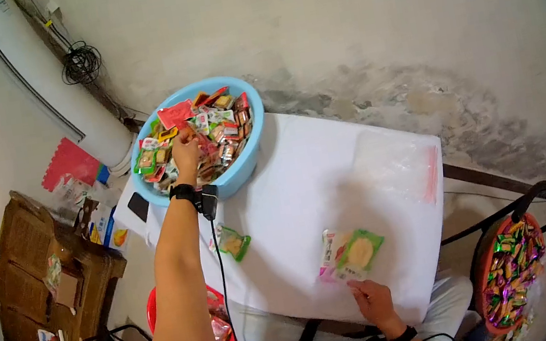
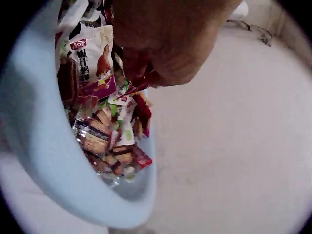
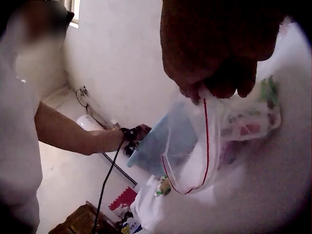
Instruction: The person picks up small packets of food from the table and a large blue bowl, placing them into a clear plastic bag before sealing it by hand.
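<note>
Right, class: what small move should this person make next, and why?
Probably lift the red packet out of the blue basin toward the clear bag: the left hand pinches that packet, while the right hand holds the bag, its mouth open, with other packets apparently inside.

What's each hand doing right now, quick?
Left hand: closed, pinching a red packet over the blue basin.
Right hand: closed, pinching a clear bag with a red line.
</note>
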A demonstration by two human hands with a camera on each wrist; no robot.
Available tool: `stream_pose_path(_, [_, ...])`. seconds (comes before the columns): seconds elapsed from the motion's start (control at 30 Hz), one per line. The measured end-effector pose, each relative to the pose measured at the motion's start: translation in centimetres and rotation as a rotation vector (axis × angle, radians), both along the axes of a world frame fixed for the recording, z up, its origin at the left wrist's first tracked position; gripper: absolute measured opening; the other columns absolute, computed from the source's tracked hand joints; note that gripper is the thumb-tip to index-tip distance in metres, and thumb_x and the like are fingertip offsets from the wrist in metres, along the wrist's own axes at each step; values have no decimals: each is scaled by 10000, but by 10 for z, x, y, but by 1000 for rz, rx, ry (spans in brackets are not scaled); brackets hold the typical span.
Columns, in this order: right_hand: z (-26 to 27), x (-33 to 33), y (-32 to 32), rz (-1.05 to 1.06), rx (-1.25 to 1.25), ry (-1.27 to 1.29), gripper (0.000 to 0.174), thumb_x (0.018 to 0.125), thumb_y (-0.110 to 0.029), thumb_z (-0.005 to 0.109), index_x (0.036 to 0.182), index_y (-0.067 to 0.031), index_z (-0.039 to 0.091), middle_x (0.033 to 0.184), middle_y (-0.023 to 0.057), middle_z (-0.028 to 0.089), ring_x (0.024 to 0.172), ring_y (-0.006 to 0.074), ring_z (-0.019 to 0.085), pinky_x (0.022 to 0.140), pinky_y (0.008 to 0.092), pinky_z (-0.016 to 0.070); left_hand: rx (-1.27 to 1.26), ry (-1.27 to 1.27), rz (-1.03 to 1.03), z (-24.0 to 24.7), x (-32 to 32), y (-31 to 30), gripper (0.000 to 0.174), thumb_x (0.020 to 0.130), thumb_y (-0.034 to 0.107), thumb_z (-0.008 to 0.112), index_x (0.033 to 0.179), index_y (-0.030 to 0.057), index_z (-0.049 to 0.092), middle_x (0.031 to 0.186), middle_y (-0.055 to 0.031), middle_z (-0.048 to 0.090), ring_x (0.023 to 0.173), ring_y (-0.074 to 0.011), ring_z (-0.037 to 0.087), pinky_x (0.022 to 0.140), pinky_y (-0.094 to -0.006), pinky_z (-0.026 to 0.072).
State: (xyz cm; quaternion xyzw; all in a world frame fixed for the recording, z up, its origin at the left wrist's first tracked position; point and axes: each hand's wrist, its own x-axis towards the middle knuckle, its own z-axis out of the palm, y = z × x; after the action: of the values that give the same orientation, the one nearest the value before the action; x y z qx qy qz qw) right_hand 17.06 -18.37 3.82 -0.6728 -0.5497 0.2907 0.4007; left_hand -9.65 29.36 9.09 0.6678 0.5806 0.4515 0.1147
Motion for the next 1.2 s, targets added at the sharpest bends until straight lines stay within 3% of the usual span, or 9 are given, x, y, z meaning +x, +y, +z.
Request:
stream_pose_path(0.07, [1,-2,-1,-18,152,-8,161,809,-48,588,957,-43,652,629,121,535,526,206,520,504,277,416,-125,-672,-159,10,-11,-14,303,786,27,578,1075,38,491,916,-30,555,792,-121,569,612,-246,498])
stream_pose_path(0.23, [-5,-4,-4,2,232,-80,222,809,-130,598,1008,-35,625,752,150,615,582,252,566,571,311,468,-226,-799,-450,58,-9,-158,334,836,12,494,1161,38,426,957,-43,532,802,-111,544,654,-230,495])
stream_pose_path(0.27, [17,-3,-5,7,17,-51,223,804,-143,609,1007,-52,629,752,151,620,574,247,569,557,309,465,-309,-816,-468,65,1,-203,344,846,27,487,1181,38,412,953,-38,529,785,-110,535,667,-233,486])
stream_pose_path(0.43, [6,-3,-4,-26,167,-71,204,822,-185,585,989,-78,633,788,135,623,629,263,590,567,333,469,-767,-900,-508,-29,-14,-381,381,773,103,595,1128,19,487,851,4,528,694,-83,493,603,-190,431])
stream_pose_path(0.53, [12,-7,-4,-1,115,-90,218,843,-218,550,1000,-87,627,859,127,639,715,294,615,614,362,492,-1176,-941,-580,-43,10,-463,331,823,2,507,1148,58,531,1034,-41,581,845,-90,567,663,-195,463])
stream_pose_path(0.9, [-10,-9,-7,145,295,-500,235,814,-201,526,1027,-127,595,832,97,632,692,260,612,593,368,484,-1004,-761,-441,-97,110,-442,353,877,-3,452,1226,28,492,1040,-4,582,821,-78,548,706,-214,457])
stream_pose_path(0.97, [-11,-13,-5,129,530,-485,214,800,-183,521,991,-122,596,810,80,628,667,238,612,561,359,479,-820,-837,-547,-113,125,-442,337,896,29,443,1231,14,483,1050,-30,585,834,-95,558,733,-235,469])
stream_pose_path(1.07, [-5,-11,-8,144,420,-488,233,782,-167,526,1000,-118,592,763,71,620,654,233,610,554,353,479,-577,-664,-547,-112,141,-439,351,908,50,433,1256,5,451,1037,-61,594,865,-114,563,764,-265,475])
stream_pose_path(1.2, [-9,-12,-8,143,391,-512,208,774,-164,530,969,-124,591,720,66,612,632,240,608,549,361,479,-372,-834,-521,-120,165,-421,384,912,100,444,1280,-5,412,1029,-92,589,830,-137,580,709,-283,501])
